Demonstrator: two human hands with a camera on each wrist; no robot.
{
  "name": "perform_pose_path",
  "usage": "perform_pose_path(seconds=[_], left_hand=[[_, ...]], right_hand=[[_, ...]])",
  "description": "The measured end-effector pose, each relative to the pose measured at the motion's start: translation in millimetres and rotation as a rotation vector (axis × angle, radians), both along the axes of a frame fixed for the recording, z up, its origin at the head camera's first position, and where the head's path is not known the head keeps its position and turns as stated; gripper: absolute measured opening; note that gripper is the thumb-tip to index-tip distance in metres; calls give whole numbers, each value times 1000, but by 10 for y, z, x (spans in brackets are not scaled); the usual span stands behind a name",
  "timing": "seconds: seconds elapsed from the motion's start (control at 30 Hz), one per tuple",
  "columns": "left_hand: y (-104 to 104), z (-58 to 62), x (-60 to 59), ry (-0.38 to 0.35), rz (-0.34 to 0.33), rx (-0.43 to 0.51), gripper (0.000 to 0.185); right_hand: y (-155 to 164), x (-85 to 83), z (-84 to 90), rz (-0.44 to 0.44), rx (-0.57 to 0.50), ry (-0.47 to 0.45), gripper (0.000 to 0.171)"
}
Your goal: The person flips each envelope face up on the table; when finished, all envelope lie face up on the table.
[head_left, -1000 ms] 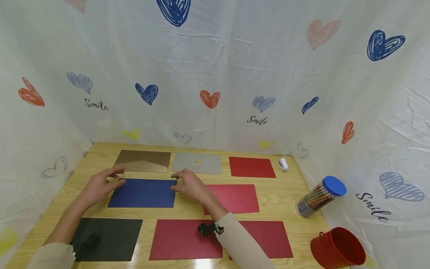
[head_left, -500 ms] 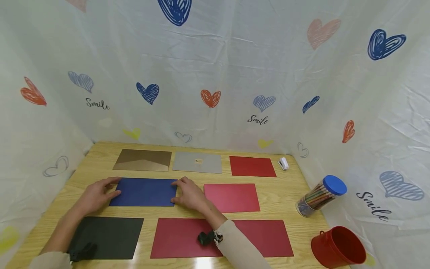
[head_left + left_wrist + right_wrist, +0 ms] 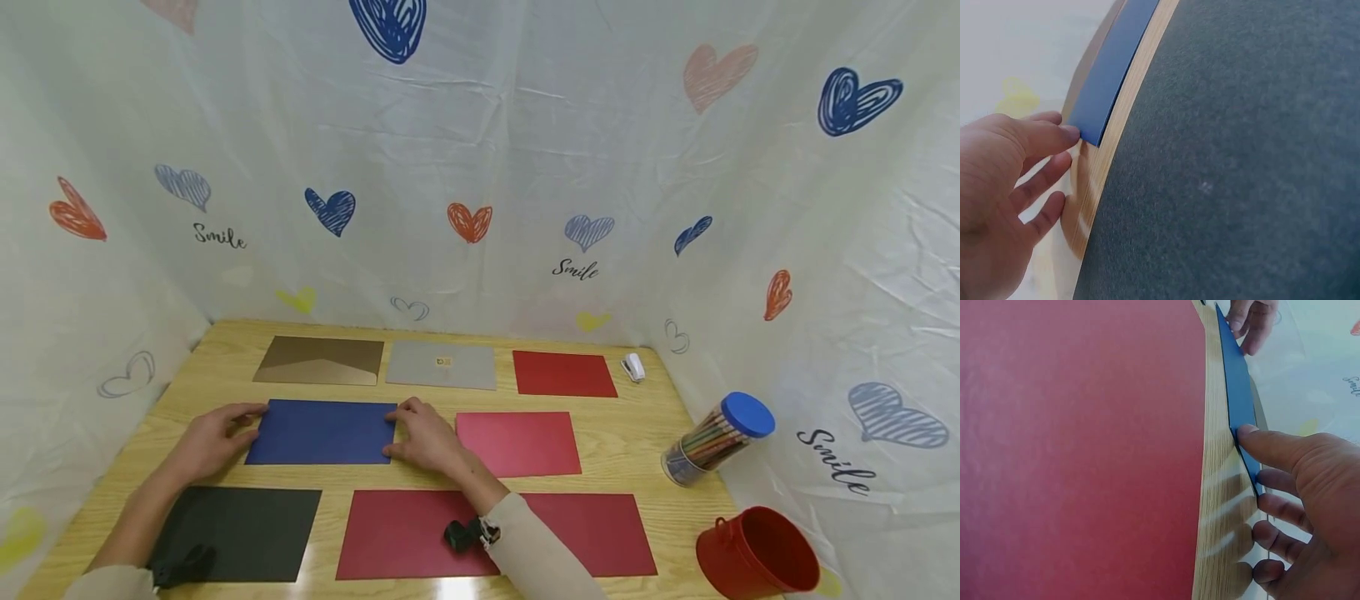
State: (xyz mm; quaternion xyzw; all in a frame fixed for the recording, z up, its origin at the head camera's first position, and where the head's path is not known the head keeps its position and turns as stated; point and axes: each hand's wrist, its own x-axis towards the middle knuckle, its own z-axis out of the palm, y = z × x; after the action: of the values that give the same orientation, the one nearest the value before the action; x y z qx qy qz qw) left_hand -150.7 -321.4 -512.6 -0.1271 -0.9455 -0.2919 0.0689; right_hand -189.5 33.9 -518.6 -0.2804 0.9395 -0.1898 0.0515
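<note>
A flat blue envelope (image 3: 326, 433) lies on the table in the middle row. My left hand (image 3: 210, 442) is at its left short edge, with the thumb (image 3: 1067, 132) touching the near corner in the left wrist view. At the opposite edge, my right hand (image 3: 426, 437) touches the envelope with thumb and fingertips. In the right wrist view the right thumb (image 3: 1249, 431) rests at the near right corner, while the other fingers are spread along the short edge. Neither hand is curled round the envelope.
Behind lie a brown envelope (image 3: 318, 362), a grey one (image 3: 412, 367) and a red one (image 3: 562, 373), beside a small white stapler (image 3: 632, 367). A pink envelope (image 3: 517, 442) is to the right. Nearer are black (image 3: 247, 529) and dark red (image 3: 401, 533) sheets. A pencil jar (image 3: 705, 442) and red bucket (image 3: 738, 554) stand right.
Both hands have come down to the blue envelope's short edges from slightly above. The envelope has shifted slightly to the right. During the last half second the hands have barely moved.
</note>
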Motion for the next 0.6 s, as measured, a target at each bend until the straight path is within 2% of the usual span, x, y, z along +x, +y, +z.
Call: perform_pose_path(seconds=[0.23, 0.47, 0.6], left_hand=[[-17, -1, 12, 39, 3, 5, 36], [-19, 15, 36, -44, -11, 38, 34], [-18, 13, 42, -46, -6, 31, 34]], right_hand=[[18, -2, 5, 8, -3, -10, 54], [31, 7, 18, 29, -8, 8, 53], [37, 2, 8, 38, -15, 14, 52]])
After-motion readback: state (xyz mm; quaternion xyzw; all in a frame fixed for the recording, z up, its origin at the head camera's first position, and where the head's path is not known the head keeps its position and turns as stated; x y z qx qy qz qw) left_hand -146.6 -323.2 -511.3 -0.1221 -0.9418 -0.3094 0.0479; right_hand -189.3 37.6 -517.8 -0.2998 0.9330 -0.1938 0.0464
